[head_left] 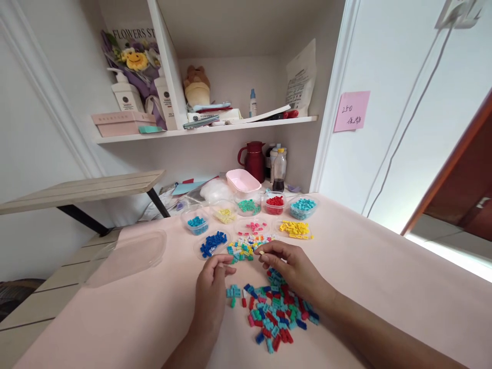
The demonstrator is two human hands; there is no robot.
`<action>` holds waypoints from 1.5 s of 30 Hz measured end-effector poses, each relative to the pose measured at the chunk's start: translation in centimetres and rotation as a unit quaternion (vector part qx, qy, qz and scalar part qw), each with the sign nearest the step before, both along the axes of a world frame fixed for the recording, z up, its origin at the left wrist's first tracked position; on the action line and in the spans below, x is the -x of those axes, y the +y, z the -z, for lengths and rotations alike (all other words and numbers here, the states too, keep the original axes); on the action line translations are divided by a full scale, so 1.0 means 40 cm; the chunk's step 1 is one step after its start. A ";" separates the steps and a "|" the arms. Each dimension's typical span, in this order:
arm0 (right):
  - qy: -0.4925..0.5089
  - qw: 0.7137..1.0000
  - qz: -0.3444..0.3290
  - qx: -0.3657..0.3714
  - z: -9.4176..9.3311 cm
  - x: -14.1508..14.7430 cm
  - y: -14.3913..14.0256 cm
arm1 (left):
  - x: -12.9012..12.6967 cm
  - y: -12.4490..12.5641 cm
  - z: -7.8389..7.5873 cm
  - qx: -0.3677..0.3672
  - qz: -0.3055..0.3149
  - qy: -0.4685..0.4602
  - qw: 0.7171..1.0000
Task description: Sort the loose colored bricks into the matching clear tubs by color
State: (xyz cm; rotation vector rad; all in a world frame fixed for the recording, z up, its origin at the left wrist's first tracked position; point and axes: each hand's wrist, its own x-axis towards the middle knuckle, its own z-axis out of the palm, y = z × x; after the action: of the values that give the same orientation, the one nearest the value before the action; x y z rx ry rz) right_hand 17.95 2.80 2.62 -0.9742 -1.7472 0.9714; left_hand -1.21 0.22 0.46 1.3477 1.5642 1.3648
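My right hand (292, 267) hovers over a loose heap of red, blue, teal and pink small bricks (277, 312) on the pale pink table (365, 277), pinching a tiny pale yellow brick (262, 252) between thumb and forefinger. My left hand (210, 291) rests just left of the heap, fingers curled together; I cannot see anything in it. A few joined teal bricks (233, 292) lie between the hands. Just beyond my fingertips lies a mixed multicolour pile (243, 249).
Clear tubs and lids hold sorted bricks: dark blue (213, 243), light blue (197, 223), yellow (295, 228), pink (254, 226), green (248, 206), red (274, 203), teal (303, 207). An empty clear lid (126, 253) lies left. A pink bowl (243, 180), red jug (254, 160) and bottles stand behind.
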 end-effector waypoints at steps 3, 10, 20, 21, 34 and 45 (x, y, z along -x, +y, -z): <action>0.001 1.000 0.014 0.009 0.000 -0.001 0.004 | -0.004 -0.002 0.001 -0.016 0.019 0.029 0.999; 0.008 0.997 0.041 0.066 0.033 -0.002 0.042 | -0.011 0.000 0.006 -0.010 0.028 0.007 1.000; -0.164 0.972 0.148 -0.080 -0.112 0.132 0.268 | -0.021 -0.004 -0.004 0.010 0.034 -0.021 0.999; -0.169 0.968 0.159 -0.093 -0.133 0.153 0.292 | -0.020 -0.003 -0.003 0.010 0.033 -0.021 0.999; -0.113 0.989 0.098 -0.015 -0.110 -0.006 0.193 | -0.008 0.009 0.005 0.008 0.019 -0.023 1.000; -0.380 0.914 0.078 0.119 -0.036 -0.230 0.099 | 0.003 0.008 0.006 -0.008 -0.039 0.123 0.992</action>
State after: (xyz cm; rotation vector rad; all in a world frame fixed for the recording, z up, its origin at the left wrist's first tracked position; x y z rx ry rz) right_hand 27.14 6.75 4.05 -1.7967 -2.1455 0.7537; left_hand -1.35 0.52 0.20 1.5265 1.7867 1.2989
